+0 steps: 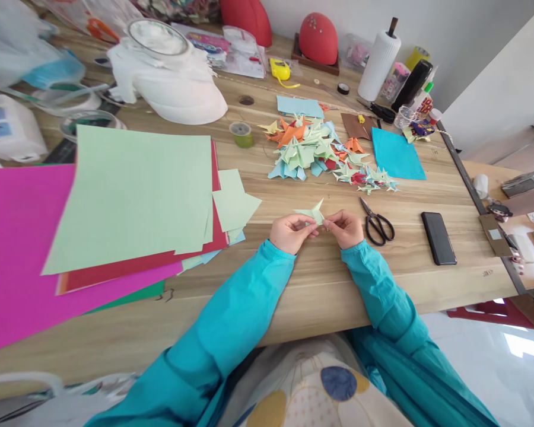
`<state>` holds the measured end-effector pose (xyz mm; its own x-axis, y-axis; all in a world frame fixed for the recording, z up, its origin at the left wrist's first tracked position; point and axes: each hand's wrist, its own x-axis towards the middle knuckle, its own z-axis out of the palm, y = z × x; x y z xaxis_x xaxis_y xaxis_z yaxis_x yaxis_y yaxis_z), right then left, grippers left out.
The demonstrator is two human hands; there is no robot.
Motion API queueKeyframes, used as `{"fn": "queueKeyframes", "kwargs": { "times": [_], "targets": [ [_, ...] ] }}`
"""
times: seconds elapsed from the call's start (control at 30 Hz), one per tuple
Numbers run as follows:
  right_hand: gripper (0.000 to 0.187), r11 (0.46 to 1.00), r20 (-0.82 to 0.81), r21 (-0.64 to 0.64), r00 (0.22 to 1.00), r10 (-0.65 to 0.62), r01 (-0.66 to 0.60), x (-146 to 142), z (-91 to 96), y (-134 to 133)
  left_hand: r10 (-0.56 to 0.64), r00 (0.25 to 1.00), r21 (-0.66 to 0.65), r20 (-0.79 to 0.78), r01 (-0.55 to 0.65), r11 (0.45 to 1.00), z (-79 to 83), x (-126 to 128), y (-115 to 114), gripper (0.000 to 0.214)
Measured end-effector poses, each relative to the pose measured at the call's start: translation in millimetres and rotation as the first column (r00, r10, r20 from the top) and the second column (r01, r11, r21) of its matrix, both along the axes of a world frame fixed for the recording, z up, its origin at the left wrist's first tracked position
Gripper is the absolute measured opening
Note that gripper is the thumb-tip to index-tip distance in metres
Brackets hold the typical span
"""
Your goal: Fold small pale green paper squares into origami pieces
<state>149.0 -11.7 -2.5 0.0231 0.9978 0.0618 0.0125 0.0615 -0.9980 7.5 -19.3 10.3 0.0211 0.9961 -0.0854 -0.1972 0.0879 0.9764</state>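
Between my two hands is a small folded piece of pale green paper (315, 213) with pointed tips, one sticking up and one out to the left. My left hand (292, 232) pinches its lower left part between thumb and fingers. On the other side, my right hand (345, 228) pinches its right edge. The parts under the fingertips are hidden. Just right of my right hand lie black-handled scissors (377, 228), blades slightly apart. Beyond my hands is a heap of folded paper pieces (307, 148) in pale green, orange, blue and red.
Large paper sheets (137, 190) are stacked at left, with small pale green squares (235, 201) beside them. A phone (438, 238) lies at right, behind it a blue sheet (398, 153). A thread spool (241, 134), white cap (173, 89) and tape measure (280, 69) stand farther back.
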Motion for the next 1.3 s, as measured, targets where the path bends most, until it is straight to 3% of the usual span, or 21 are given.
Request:
{"fn": "queueKeyframes", "kwargs": {
  "times": [0.37, 0.8, 1.13, 1.3],
  "targets": [
    [0.034, 0.999, 0.035, -0.028, 0.999, -0.026, 0.027, -0.4, 3.3, -1.1, -0.018, 0.999, -0.024, 0.030, 0.019, 1.000, -0.1, -0.5, 0.5, 0.028],
    [0.033, 0.996, -0.036, -0.053, 0.996, -0.076, 0.074, -1.2, 5.3, -0.9, -0.106, 0.990, -0.065, 0.095, 0.113, 0.992, 0.6, -3.3, 0.9, 0.032],
    [0.034, 0.995, -0.001, -0.050, 0.996, -0.086, 0.085, 0.2, 4.0, 0.7, -0.125, 0.967, -0.141, 0.223, 0.159, 0.977, 1.3, -4.8, 1.2, 0.033],
    [0.036, 0.997, 0.003, -0.059, 0.999, -0.050, 0.050, -2.3, 4.0, -1.0, -0.074, 0.991, -0.097, 0.110, 0.085, 0.992, -0.2, -1.4, 1.7, 0.030]
  ]
}}
